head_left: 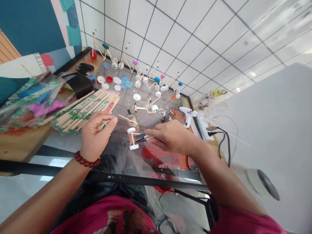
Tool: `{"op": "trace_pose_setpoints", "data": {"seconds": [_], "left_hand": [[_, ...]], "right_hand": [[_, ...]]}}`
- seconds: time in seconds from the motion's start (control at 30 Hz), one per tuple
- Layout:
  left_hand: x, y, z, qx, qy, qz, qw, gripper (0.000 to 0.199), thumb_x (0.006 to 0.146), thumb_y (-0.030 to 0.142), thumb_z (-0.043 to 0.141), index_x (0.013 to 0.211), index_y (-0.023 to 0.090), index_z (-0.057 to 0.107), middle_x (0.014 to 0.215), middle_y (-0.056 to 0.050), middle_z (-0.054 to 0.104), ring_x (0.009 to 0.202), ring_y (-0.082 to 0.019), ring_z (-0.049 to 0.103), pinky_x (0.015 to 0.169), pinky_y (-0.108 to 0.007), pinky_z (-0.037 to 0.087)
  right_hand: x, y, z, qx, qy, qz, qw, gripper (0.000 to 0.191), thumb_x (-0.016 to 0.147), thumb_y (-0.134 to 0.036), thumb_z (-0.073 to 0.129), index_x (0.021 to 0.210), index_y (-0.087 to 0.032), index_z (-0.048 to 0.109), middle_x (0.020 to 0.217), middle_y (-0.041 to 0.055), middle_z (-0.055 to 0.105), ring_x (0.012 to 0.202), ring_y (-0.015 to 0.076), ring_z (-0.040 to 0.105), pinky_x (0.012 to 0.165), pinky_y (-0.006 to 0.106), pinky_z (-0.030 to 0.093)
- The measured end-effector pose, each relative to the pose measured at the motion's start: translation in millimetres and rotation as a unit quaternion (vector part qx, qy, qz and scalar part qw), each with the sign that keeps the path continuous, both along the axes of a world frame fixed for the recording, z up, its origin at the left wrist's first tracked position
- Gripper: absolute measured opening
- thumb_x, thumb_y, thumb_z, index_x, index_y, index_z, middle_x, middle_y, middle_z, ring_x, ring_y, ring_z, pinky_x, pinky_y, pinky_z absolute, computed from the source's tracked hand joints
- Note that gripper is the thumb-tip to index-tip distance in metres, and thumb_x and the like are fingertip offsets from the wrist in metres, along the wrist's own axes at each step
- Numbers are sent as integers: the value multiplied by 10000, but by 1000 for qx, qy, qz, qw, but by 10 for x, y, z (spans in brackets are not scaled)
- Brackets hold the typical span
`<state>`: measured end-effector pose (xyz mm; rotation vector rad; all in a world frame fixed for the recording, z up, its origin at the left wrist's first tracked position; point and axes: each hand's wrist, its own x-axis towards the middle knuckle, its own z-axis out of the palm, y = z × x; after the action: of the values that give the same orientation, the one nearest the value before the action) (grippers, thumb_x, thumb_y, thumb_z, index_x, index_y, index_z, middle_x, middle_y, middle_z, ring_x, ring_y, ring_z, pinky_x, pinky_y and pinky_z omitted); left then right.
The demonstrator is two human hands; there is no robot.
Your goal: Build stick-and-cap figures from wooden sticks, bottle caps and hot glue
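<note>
My left hand (pixel 98 133), with a red bead bracelet, is raised left of centre, thumb and forefinger pressed together; anything between them is too small to tell. Just right of its fingertips is a thin wooden stick (pixel 128 119). My right hand (pixel 167 136) is closed round a dark-bladed tool (pixel 140 137), its handles mostly hidden by the fingers. The blades point left, at a small stick piece with a white cap (pixel 131 130) at one end and another white cap (pixel 134 147) at the other.
Wrapped chopsticks (pixel 90 109) and plastic wrappers (pixel 41 100) lie left. Loose bottle caps (pixel 123 81) and several stick-and-cap models (pixel 147 108) stand at the back. A white glue gun (pixel 187 116) and cables (pixel 225 143) are right. The black table edge (pixel 109 177) runs in front.
</note>
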<state>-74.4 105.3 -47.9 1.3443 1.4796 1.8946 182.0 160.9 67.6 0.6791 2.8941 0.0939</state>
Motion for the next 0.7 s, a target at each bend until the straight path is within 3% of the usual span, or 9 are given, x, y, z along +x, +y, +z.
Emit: {"op": "trace_pose_setpoints", "data": {"seconds": [0.17, 0.7], "left_hand": [[3, -6, 9, -4, -11, 1, 1000, 30, 856, 262, 784, 827, 266, 791, 912, -26, 765, 929, -230, 731, 948, -432, 581], [-5, -16, -17, 7, -16, -5, 1000, 58, 874, 219, 782, 856, 271, 801, 931, -15, 766, 949, -219, 727, 944, -417, 582]], "right_hand": [[-40, 23, 3, -37, 12, 25, 999, 409, 1136, -397, 445, 1346, -243, 760, 742, 48, 731, 625, 170, 531, 614, 337, 172], [-154, 46, -17, -51, -25, 10, 998, 382, 1067, -315, 536, 1383, -246, 739, 809, 63, 765, 675, 186, 588, 611, 345, 193]]}}
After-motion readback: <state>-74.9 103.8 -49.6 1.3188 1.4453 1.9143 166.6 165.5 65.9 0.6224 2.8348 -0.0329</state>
